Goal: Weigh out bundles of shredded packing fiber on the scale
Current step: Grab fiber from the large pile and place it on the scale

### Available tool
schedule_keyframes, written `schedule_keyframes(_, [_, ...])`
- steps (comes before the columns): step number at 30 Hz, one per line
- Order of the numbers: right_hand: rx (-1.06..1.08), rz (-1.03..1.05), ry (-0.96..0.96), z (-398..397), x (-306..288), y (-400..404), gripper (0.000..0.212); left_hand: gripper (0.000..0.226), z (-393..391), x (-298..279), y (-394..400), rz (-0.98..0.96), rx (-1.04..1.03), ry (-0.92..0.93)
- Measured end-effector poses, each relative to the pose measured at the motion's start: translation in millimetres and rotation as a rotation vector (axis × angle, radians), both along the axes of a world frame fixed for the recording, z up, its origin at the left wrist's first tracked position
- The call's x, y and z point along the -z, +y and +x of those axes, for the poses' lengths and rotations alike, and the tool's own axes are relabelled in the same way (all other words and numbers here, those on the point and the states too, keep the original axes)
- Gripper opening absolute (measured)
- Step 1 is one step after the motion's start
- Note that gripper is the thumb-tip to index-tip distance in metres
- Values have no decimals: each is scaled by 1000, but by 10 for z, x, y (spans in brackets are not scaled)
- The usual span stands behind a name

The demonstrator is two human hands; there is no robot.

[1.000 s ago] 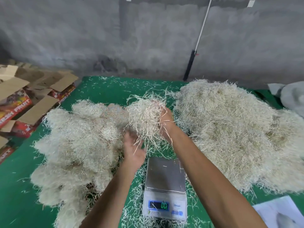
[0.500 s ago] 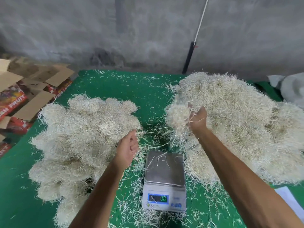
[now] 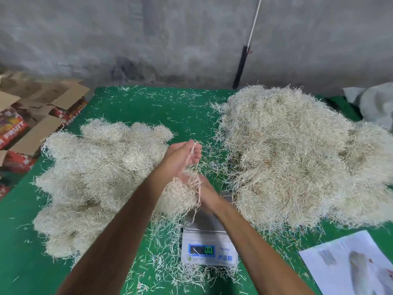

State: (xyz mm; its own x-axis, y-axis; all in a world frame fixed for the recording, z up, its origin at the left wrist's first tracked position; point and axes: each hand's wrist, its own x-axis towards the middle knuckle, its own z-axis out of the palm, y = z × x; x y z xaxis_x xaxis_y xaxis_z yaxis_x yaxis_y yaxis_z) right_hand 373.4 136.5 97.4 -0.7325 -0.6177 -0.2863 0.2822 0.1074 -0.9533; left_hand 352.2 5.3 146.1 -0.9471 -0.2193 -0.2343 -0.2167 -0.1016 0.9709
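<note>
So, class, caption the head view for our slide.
Both hands bring a fiber bundle over the scale, between two fiber heaps.

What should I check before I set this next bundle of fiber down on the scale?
1. Scale platform free of a bundle: ok, though the forearms hide part of it.
2. Display near zero: cannot tell, digits blurred.
3. Bundle held: ok, it sits between the left hand and right hand, above the platform's far edge.
4. Stray strands: not ok, some dangle from the left hand's fingers.
5. Supply heap on the right clear of the scale: cannot tell, its fringe lies close.
</note>
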Motion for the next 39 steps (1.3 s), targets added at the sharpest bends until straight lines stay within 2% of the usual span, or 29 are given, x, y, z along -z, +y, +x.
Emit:
schedule_keyframes(3, [5, 122, -37, -117, 118, 68, 22, 41, 54, 168, -167, 59, -11, -100])
schedule_keyframes(5, [143, 39, -89, -215, 125, 139, 16, 57, 174, 285, -200, 28, 8, -233])
schedule_keyframes(7, [295, -93, -221, -282, 118, 186, 20, 62, 365, 418, -159, 116, -32, -268])
schedule_keyframes(8, [354, -101, -240, -317, 155, 202, 24, 63, 472, 495, -137, 215, -56, -235])
schedule_keyframes(10, [407, -26, -187, -339, 220, 208, 26, 70, 621, 694, -83, 564, 14, -144])
schedule_keyframes(11, [402, 50, -111, -337, 255, 208, 37, 62, 664, 755, -16, 688, 86, -106])
schedule_keyframes(12, [365, 123, -24, -324, 275, 218, 48, 52, 692, 792, 50, 709, 146, -99])
schedule_keyframes(14, [226, 213, 155, -274, 255, 283, 57, 36, 622, 789, 176, 536, 52, -219])
schedule_keyframes(16, [84, 354, 315, -309, 216, 431, 54, 46, 524, 804, 259, 309, -139, -298])
schedule_keyframes(18, [32, 337, 301, -424, 221, 672, 30, 62, 437, 905, 214, 202, -318, -348])
schedule_keyframes(20, [144, 280, 161, -513, 196, 886, 19, 60, 424, 1001, 152, 202, -396, -354])
schedule_keyframes(21, [249, 317, 179, -547, 213, 967, 18, 57, 426, 1042, 157, 208, -362, -343])
schedule_keyframes(23, [393, 450, 375, -551, 276, 1079, 25, 61, 448, 1114, 205, 166, -306, -358])
schedule_keyframes(24, [379, 467, 418, -523, 336, 1095, 31, 70, 460, 1140, 259, 145, -285, -373])
schedule_keyframes(26, [198, 447, 367, -427, 474, 1072, 47, 86, 474, 1190, 375, 76, -201, -396])
schedule_keyframes(27, [101, 462, 329, -371, 560, 1053, 55, 86, 486, 1201, 422, 5, -147, -415])
schedule_keyframes(29, [26, 546, 352, -280, 697, 1015, 60, 75, 504, 1249, 466, -153, -56, -419])
schedule_keyframes(32, [166, 634, 451, -171, 825, 984, 54, 51, 543, 1347, 435, -312, -2, -409])
schedule_keyframes(35, [177, 731, 606, -101, 867, 1069, 53, 52, 656, 1423, 358, -438, -57, -389])
schedule_keyframes(37, [130, 683, 572, -88, 884, 1171, 53, 44, 749, 1468, 313, -564, -87, -320])
schedule_keyframes(39, [172, 515, 441, -49, 853, 1291, 46, 20, 807, 1498, 277, -597, -77, -250])
